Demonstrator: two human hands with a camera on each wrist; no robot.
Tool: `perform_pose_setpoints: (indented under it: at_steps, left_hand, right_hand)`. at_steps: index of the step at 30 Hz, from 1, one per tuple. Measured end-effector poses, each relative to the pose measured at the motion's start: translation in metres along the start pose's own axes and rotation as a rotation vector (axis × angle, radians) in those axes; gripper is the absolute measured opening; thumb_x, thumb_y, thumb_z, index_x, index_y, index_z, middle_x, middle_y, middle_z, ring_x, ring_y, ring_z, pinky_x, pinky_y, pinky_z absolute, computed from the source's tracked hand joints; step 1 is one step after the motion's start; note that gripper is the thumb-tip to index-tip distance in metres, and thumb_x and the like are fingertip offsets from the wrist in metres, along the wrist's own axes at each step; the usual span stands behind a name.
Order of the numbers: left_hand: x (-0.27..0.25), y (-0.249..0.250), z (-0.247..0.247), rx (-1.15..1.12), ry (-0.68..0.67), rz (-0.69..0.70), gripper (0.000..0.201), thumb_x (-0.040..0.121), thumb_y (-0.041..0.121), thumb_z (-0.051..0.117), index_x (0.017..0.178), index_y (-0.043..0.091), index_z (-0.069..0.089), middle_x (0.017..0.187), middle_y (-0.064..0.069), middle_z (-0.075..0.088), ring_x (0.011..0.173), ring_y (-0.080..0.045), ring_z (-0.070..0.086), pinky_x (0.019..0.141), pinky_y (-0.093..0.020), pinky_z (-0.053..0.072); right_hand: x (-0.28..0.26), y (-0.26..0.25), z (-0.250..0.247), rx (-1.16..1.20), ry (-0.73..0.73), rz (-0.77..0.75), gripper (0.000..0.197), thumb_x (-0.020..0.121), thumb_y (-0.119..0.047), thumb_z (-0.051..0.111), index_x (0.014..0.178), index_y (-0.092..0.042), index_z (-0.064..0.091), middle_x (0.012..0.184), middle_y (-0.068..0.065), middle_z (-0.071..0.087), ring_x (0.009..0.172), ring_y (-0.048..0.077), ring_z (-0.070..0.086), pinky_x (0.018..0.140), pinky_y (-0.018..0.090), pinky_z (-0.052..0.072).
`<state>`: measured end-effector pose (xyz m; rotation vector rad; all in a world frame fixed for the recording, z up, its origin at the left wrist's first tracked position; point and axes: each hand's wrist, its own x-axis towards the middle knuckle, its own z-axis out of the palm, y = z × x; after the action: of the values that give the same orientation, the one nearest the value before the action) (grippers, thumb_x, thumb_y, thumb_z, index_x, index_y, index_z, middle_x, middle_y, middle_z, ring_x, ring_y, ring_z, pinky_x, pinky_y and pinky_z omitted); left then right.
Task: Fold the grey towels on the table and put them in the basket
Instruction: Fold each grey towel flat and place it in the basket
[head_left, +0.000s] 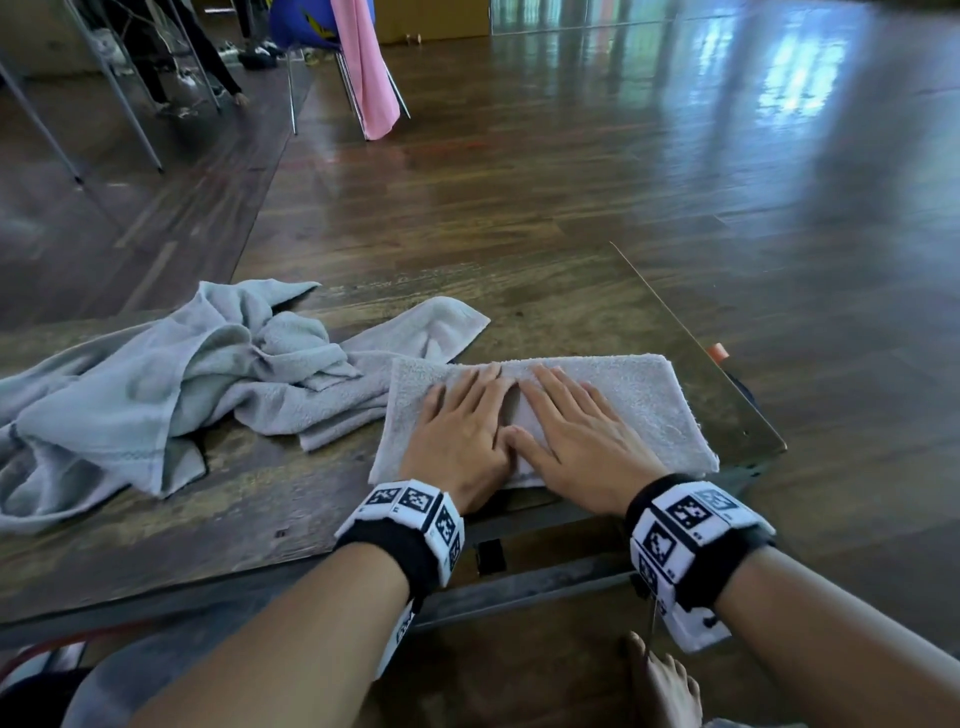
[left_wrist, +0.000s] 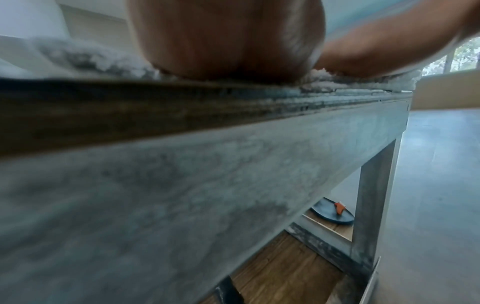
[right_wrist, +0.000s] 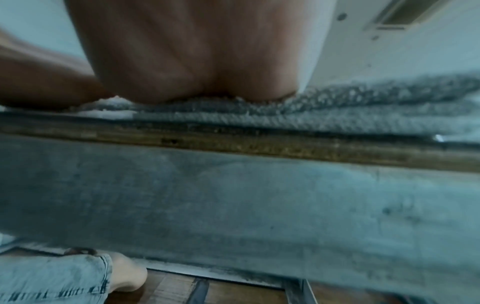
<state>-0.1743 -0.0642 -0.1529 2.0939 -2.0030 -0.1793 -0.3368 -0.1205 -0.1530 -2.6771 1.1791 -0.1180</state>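
A folded grey towel (head_left: 639, 405) lies flat near the right front corner of the wooden table (head_left: 545, 306). Both hands lie flat on it, side by side, fingers straight. My left hand (head_left: 462, 421) presses its left half and my right hand (head_left: 571, 426) presses the middle, thumbs touching. Left of them lies a crumpled heap of grey towels (head_left: 156, 379), one end reaching under the folded towel. The wrist views show only the heel of the left hand (left_wrist: 228, 51) and of the right hand (right_wrist: 197, 61) on the folded towel (right_wrist: 350, 107) at the table edge. No basket is in view.
The table's right edge (head_left: 696, 343) runs close to the folded towel. A blue sandal with an orange strap (left_wrist: 335, 211) lies on the floor under the table. My bare foot (head_left: 660, 680) is below the table front. Chairs and a pink cloth (head_left: 363, 67) stand far behind.
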Motion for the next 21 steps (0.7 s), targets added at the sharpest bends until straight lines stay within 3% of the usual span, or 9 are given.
perform_pose_setpoints:
  at_steps: [7,12,21]
  left_hand:
    - [0.001,-0.007,0.003,0.059,-0.001,-0.089,0.061,0.099,0.044,0.021,0.157,0.036,0.004,0.166,0.007,0.000,0.153,-0.013,-0.004,0.124,-0.041,-0.003]
    - [-0.004,-0.020,-0.003,0.058,-0.028,-0.150,0.073,0.091,0.065,0.017,0.156,0.037,0.000,0.166,0.006,-0.004,0.152,-0.012,-0.008,0.124,-0.040,-0.004]
    - [-0.003,-0.029,-0.003,0.070,-0.024,-0.201,0.094,0.077,0.086,0.012,0.156,0.037,-0.001,0.166,0.006,-0.009,0.151,-0.011,-0.013,0.124,-0.040,-0.007]
  right_hand:
    - [-0.003,0.004,-0.001,-0.003,0.002,0.058,0.084,0.095,-0.073,0.007,0.161,-0.022,-0.002,0.169,-0.008,-0.007,0.154,0.007,-0.011,0.126,0.035,-0.003]
    - [-0.007,0.012,-0.005,0.033,-0.018,0.141,0.092,0.088,-0.081,0.011,0.160,-0.027,-0.007,0.166,-0.015,-0.014,0.152,0.004,-0.016,0.123,0.032,-0.007]
    - [-0.019,0.042,-0.014,-0.015,-0.045,0.245,0.104,0.080,-0.090,0.010,0.160,-0.026,-0.011,0.166,-0.014,-0.017,0.152,0.006,-0.017,0.126,0.035,-0.004]
